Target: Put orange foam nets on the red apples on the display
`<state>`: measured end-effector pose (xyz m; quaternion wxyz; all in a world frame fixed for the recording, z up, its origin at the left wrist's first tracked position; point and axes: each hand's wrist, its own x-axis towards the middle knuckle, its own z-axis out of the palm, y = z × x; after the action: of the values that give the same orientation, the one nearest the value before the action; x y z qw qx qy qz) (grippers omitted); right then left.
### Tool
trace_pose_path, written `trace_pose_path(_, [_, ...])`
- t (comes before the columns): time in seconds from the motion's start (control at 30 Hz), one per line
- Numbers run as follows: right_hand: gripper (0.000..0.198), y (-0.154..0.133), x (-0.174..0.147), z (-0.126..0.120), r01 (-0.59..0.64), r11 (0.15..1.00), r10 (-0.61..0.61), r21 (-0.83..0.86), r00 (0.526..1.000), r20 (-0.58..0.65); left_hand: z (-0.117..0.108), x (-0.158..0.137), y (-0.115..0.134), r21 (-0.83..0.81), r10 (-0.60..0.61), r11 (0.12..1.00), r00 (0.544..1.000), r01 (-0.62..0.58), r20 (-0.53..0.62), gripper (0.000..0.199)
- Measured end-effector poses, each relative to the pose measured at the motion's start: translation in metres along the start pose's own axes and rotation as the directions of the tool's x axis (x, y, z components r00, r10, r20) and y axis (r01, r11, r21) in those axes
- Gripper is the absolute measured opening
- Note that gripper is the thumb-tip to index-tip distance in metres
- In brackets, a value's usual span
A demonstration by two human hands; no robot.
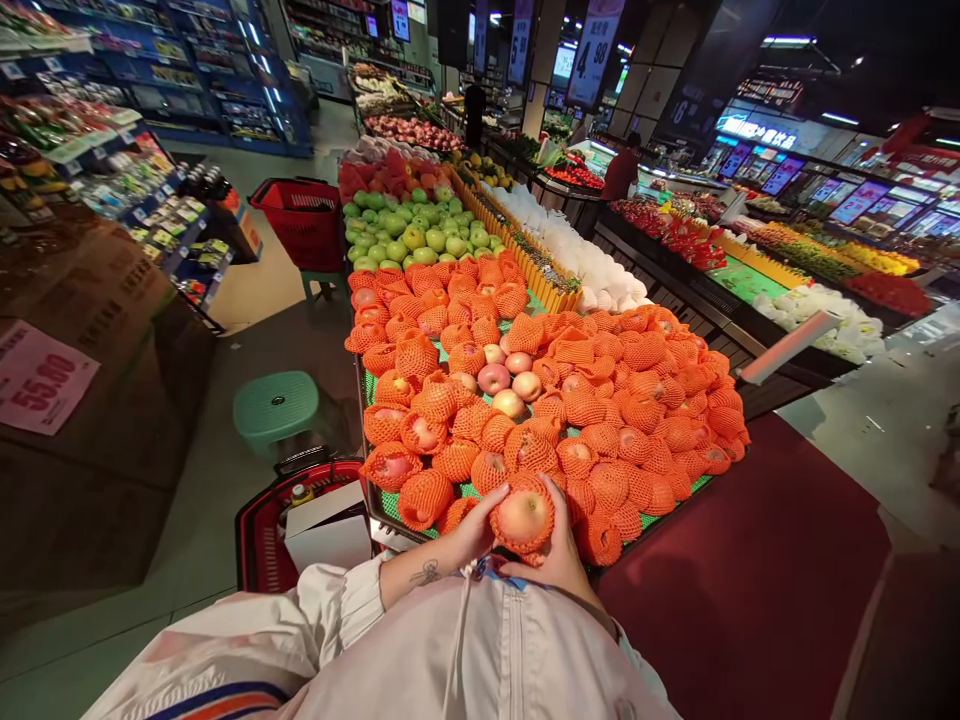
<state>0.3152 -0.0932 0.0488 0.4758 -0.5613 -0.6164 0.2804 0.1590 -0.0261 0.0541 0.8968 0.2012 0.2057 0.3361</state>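
Note:
An apple (524, 516) in an orange foam net sits between my two hands, close to my body at the stand's front edge. My left hand (480, 528) grips its left side, fingers curled against the net. On the opposite side, my right hand (561, 545) wraps round it, thumb low in front. The apple's bare pinkish top faces up through the opening of the net. Just beyond my hands lie many netted apples (604, 440) on a green mat. Several bare apples (508, 403) rest in a gap among them.
Green apples (412, 235) fill the stand's far part, beside white-wrapped fruit (559, 245). At lower left stands a red shopping basket (259, 555) holding a white box (330, 530). Past it are a green stool (276, 405) and another red basket (300, 225).

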Motion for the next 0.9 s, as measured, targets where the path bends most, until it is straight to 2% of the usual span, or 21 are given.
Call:
trace_pose_path(0.07, [0.112, 0.001, 0.001, 0.002, 0.009, 0.993, -0.015, -0.118, 0.999, -0.049, 0.0, -0.004, 0.002, 0.144, -0.016, 0.99, 0.998, 0.007, 0.058, 0.069])
trace_pose_path(0.13, [0.103, 0.002, 0.002, 0.002, 0.026, 0.977, -0.051, -0.21, 0.992, -0.113, 0.001, -0.008, 0.006, 0.415, 0.049, 0.908, 0.999, -0.055, 0.024, 0.065])
trace_pose_path(0.17, [0.099, 0.002, 0.002, 0.001, 0.037, 0.968, -0.073, -0.246, 0.988, -0.137, 0.002, -0.01, 0.009, 0.58, 0.127, 0.809, 0.992, -0.095, -0.014, 0.062])
trace_pose_path(0.2, [0.096, 0.003, 0.001, 0.0, 0.051, 0.959, -0.098, -0.277, 0.983, -0.157, 0.003, -0.012, 0.012, 0.736, 0.227, 0.666, 0.973, -0.124, -0.042, 0.059])
trace_pose_path(0.27, [0.092, 0.005, 0.001, -0.002, 0.084, 0.939, -0.156, -0.334, 0.968, -0.194, 0.007, -0.014, 0.017, 0.936, 0.41, 0.325, 0.912, -0.133, -0.013, 0.047])
trace_pose_path(0.3, [0.09, 0.006, 0.0, -0.003, 0.098, 0.928, -0.182, -0.36, 0.961, -0.209, 0.008, -0.015, 0.018, 0.978, 0.454, 0.167, 0.891, -0.123, 0.034, 0.04])
trace_pose_path(0.37, [0.089, 0.007, 0.0, -0.004, 0.119, 0.91, -0.221, -0.396, 0.949, -0.223, 0.01, -0.015, 0.02, 0.992, 0.448, -0.084, 0.885, -0.097, 0.125, 0.033])
trace_pose_path(0.43, [0.088, 0.008, 0.0, -0.004, 0.124, 0.9, -0.234, -0.418, 0.946, -0.224, 0.01, -0.015, 0.02, 0.961, 0.414, -0.268, 0.891, -0.075, 0.185, 0.034])
trace_pose_path(0.5, [0.087, 0.007, 0.001, -0.003, 0.122, 0.897, -0.226, -0.425, 0.953, -0.203, 0.01, -0.016, 0.02, 0.909, 0.421, -0.409, 0.867, -0.08, 0.266, 0.035])
trace_pose_path(0.57, [0.087, 0.006, 0.001, -0.003, 0.123, 0.9, -0.207, -0.419, 0.965, -0.16, 0.01, -0.018, 0.021, 0.845, 0.444, -0.519, 0.804, -0.128, 0.395, 0.036])
trace_pose_path(0.63, [0.09, 0.005, 0.001, -0.003, 0.11, 0.911, -0.174, -0.398, 0.976, -0.128, 0.011, -0.02, 0.023, 0.773, 0.449, -0.598, 0.71, -0.212, 0.543, 0.038])
trace_pose_path(0.7, [0.093, 0.005, 0.001, -0.001, 0.1, 0.921, -0.149, -0.375, 0.984, -0.103, 0.012, -0.021, 0.022, 0.697, 0.439, -0.653, 0.603, -0.296, 0.667, 0.039])
trace_pose_path(0.77, [0.095, 0.004, -0.001, 0.001, 0.099, 0.929, -0.133, -0.356, 0.989, -0.072, 0.013, -0.021, 0.021, 0.633, 0.422, -0.689, 0.515, -0.353, 0.746, 0.039])
trace_pose_path(0.8, [0.094, 0.004, -0.002, 0.003, 0.1, 0.932, -0.126, -0.349, 0.991, -0.052, 0.014, -0.02, 0.02, 0.613, 0.412, -0.698, 0.493, -0.37, 0.766, 0.039])
trace_pose_path(0.83, [0.093, 0.003, -0.003, 0.005, 0.095, 0.933, -0.114, -0.347, 0.993, -0.034, 0.015, -0.02, 0.02, 0.602, 0.397, -0.699, 0.492, -0.385, 0.775, 0.04])
trace_pose_path(0.9, [0.088, 0.0, -0.004, 0.007, 0.063, 0.932, -0.073, -0.358, 0.997, -0.016, 0.016, -0.019, 0.019, 0.61, 0.359, -0.676, 0.539, -0.413, 0.762, 0.041])
